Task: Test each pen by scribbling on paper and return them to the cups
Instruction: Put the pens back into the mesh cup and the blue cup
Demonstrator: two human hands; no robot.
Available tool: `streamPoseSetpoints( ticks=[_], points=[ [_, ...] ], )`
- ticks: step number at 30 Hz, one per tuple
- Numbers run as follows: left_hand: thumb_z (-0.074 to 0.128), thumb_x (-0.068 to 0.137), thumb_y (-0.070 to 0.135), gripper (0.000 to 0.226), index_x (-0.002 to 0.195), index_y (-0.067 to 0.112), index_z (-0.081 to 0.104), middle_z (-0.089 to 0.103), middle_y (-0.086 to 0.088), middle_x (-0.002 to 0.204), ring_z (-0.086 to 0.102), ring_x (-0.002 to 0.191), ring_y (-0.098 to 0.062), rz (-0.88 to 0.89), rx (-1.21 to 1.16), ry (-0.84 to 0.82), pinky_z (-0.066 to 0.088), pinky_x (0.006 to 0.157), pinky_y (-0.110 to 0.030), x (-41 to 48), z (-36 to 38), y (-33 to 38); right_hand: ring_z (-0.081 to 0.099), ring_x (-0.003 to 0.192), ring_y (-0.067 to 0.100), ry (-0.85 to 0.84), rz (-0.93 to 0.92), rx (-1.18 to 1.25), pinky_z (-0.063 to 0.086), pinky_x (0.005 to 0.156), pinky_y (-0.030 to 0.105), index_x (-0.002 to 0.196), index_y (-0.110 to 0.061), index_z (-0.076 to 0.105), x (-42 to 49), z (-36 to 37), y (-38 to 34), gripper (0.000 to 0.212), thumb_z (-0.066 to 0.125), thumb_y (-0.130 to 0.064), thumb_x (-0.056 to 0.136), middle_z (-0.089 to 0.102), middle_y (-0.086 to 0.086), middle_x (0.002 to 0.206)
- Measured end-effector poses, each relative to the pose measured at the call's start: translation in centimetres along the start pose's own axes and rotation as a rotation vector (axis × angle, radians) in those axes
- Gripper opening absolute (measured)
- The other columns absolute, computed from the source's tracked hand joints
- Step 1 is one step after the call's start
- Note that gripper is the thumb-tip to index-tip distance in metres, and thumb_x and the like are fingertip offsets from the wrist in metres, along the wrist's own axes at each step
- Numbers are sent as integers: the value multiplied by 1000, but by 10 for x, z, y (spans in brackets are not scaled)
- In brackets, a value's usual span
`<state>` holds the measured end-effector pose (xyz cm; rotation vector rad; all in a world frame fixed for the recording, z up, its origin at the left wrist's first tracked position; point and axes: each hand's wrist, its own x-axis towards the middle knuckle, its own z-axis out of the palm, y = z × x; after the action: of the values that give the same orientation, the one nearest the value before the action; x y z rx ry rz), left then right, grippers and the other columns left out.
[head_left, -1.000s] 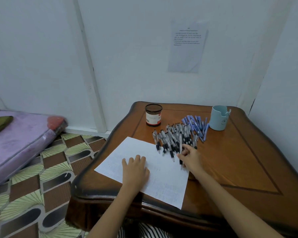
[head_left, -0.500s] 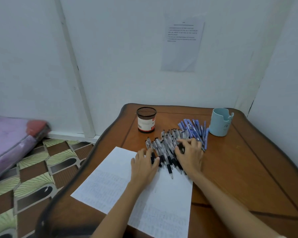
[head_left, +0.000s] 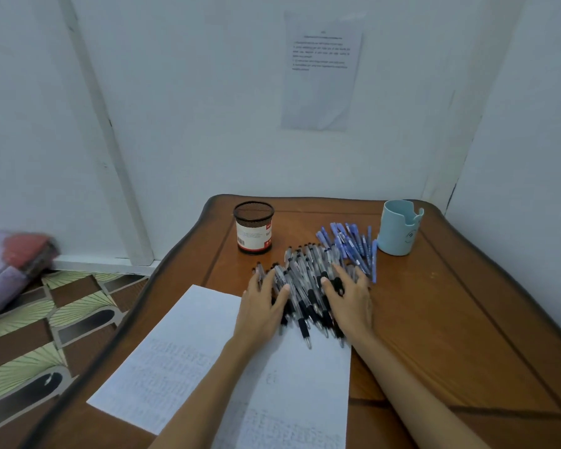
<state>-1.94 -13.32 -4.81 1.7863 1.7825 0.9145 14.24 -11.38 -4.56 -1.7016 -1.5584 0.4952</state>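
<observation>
Black pens (head_left: 305, 277) heaped on the bench (head_left: 450, 319), a hand at each side.
Tips overlap the paper (head_left: 191, 351), near the mesh cup (head_left: 253, 228). Left hand (head_left: 263, 306) and right hand (head_left: 350, 303) lie flat on the heap, fingers spread, gripping nothing. Blue pens (head_left: 350, 244) lie beside the blue cup (head_left: 399, 231). Raked too hard, black pens could roll off or mix with blue.

blue pens (head_left: 350, 243), black pens (head_left: 305, 286), brown table (head_left: 434, 319)

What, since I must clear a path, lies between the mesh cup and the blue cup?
The head view shows blue pens there, close to the blue cup; beside the mesh cup the table is bare.
</observation>
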Motion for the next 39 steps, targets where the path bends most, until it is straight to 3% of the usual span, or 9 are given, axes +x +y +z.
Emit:
streamPoseSetpoints(
  ticks=[6,14,24,28,32,37,39],
  points=[
    [37,100,39,51,146,19,29,13,-7,157,12,145,-19,18,-104,-23,16,114,-32,15,2,3,13,145,23,-152,-7,-72,20,113,34,146,-16,33,12,3,-11,60,53,-38,94,9,8,158],
    [38,101,28,45,143,13,37,33,-9,150,27,139,-19,48,-130,4,21,112,-30,33,-1,-6,18,143,24,-131,40,-34,21,114,34,147,-10,30,12,17,-28,63,57,-25,92,14,7,157],
    [40,101,25,45,143,9,38,34,-10,149,29,138,-20,28,-152,38,21,109,-25,42,2,1,14,142,27,-109,77,11,17,112,32,148,-15,26,2,25,-38,59,49,-25,95,12,7,157],
    [40,101,23,44,142,8,39,37,-10,147,32,137,-21,33,-152,27,23,109,-26,39,1,2,21,129,24,-27,93,12,23,103,29,144,-31,34,-13,33,-46,52,50,-29,94,17,9,146],
    [42,100,23,44,141,7,42,43,-11,143,37,133,-22,46,-147,25,28,110,-32,37,0,-4,22,126,27,-85,77,-70,24,99,30,142,-36,36,-17,34,-52,47,44,-26,96,18,7,145],
    [43,99,27,35,129,12,53,55,-8,128,43,125,-23,56,-148,92,32,107,-41,37,0,-5,18,132,25,-163,-57,-109,21,104,30,147,-36,25,-23,33,-49,50,38,-28,99,16,4,152],
    [42,96,42,45,131,17,52,55,-3,128,42,125,-20,73,-127,85,32,107,-44,35,0,-6,17,134,24,-169,-112,-155,20,107,31,150,-35,13,-25,36,-46,55,35,-34,100,16,2,154]
  ],
)
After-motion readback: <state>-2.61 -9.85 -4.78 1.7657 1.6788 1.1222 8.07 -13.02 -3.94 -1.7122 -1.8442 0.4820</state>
